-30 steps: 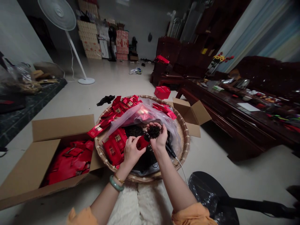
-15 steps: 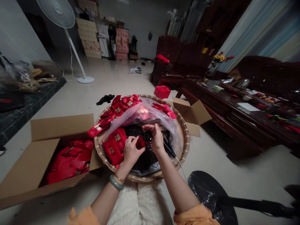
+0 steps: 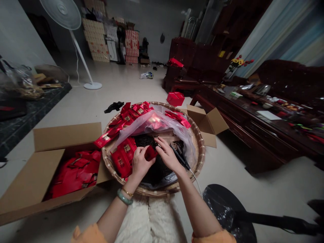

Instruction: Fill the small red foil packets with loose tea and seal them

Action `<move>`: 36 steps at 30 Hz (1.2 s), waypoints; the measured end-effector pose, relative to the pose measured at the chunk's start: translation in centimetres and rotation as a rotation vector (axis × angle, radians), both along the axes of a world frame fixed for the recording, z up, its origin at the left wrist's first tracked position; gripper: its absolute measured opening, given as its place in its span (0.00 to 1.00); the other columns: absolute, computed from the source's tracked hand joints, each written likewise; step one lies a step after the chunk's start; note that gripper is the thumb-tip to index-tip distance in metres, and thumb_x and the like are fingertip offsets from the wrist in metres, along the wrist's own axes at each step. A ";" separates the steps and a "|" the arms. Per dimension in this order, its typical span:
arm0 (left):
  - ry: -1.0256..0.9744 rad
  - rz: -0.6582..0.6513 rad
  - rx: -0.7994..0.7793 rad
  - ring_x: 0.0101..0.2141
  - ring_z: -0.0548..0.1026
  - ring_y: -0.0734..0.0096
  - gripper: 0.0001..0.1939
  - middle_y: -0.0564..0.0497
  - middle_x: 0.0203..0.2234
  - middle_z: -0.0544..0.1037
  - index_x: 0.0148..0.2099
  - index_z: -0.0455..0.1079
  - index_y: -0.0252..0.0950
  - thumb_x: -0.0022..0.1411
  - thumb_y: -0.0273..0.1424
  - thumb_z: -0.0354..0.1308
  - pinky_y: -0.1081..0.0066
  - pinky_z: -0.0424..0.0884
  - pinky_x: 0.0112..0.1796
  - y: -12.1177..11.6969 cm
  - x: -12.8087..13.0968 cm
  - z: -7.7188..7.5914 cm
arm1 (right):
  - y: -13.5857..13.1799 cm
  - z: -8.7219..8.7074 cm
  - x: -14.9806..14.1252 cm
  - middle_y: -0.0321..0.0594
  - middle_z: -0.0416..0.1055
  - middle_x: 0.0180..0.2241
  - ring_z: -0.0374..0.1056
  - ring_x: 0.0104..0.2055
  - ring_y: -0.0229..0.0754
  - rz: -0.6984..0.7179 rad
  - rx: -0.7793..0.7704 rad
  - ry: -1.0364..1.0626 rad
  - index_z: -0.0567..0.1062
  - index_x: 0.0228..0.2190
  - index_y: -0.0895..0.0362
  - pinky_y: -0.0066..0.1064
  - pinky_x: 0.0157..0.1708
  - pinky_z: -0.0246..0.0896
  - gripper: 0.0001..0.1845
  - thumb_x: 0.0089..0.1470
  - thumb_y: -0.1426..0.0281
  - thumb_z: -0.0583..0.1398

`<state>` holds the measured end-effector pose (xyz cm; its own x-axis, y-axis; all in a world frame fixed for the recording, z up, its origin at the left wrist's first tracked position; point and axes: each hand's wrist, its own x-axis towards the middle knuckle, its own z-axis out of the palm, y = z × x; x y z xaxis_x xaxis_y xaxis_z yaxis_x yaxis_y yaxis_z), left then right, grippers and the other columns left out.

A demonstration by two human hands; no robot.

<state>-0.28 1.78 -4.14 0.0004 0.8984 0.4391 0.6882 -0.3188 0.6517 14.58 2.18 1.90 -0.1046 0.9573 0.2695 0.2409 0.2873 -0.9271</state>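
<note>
Over the bamboo basket [image 3: 201,152], the left hand [image 3: 140,162] clamps its fingers on a red pouch [image 3: 151,153]; the right hand [image 3: 168,154], fingers slightly apart, is beside it. Best keep the pouch's mouth wide, above the dark leaves [image 3: 158,171].

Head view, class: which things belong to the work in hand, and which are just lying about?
Likely work things:
red pouch in the left hand
loose dark leaves near the right hand
woven basket
translucent plastic sheet
open carton of red packets

Apparently just lying about:
white pedestal fan
yellow and red flowers
red box beyond the basket
</note>
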 end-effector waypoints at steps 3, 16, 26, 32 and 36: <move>-0.012 0.008 0.008 0.36 0.71 0.66 0.27 0.49 0.37 0.66 0.52 0.65 0.38 0.49 0.35 0.63 0.67 0.72 0.35 0.0 0.0 0.0 | -0.2 0.2 0.4 0.42 0.67 0.50 0.67 0.46 0.44 -0.036 0.035 -0.026 0.74 0.46 0.48 0.37 0.45 0.63 0.23 0.44 0.71 0.63; 0.022 0.034 0.023 0.36 0.71 0.66 0.27 0.48 0.37 0.67 0.52 0.65 0.37 0.49 0.34 0.63 0.69 0.70 0.34 -0.2 0.2 0.1 | -0.4 0.9 -0.9 0.39 0.75 0.38 0.69 0.42 0.45 -0.078 0.124 -0.070 0.77 0.38 0.49 0.40 0.46 0.61 0.14 0.48 0.73 0.59; -0.015 0.050 0.008 0.37 0.71 0.65 0.29 0.48 0.39 0.66 0.52 0.63 0.38 0.47 0.31 0.64 0.67 0.71 0.35 -0.3 0.2 0.0 | -0.9 -0.6 -0.1 0.40 0.73 0.41 0.67 0.35 0.42 -0.038 0.064 -0.082 0.74 0.45 0.48 0.35 0.37 0.65 0.25 0.42 0.71 0.64; 0.014 0.059 0.046 0.37 0.71 0.64 0.26 0.47 0.38 0.65 0.52 0.63 0.37 0.51 0.34 0.61 0.68 0.71 0.35 -0.4 0.2 0.1 | -0.2 -0.8 -0.7 0.39 0.74 0.35 0.65 0.38 0.45 -0.064 0.141 -0.184 0.77 0.37 0.49 0.38 0.41 0.60 0.13 0.46 0.70 0.62; 0.035 0.051 0.037 0.36 0.70 0.65 0.25 0.48 0.37 0.65 0.52 0.64 0.37 0.51 0.33 0.62 0.68 0.71 0.35 -0.6 0.2 0.3 | -0.1 -0.4 -0.5 0.40 0.72 0.33 0.65 0.38 0.45 -0.050 0.184 -0.270 0.78 0.35 0.48 0.39 0.41 0.59 0.09 0.49 0.68 0.61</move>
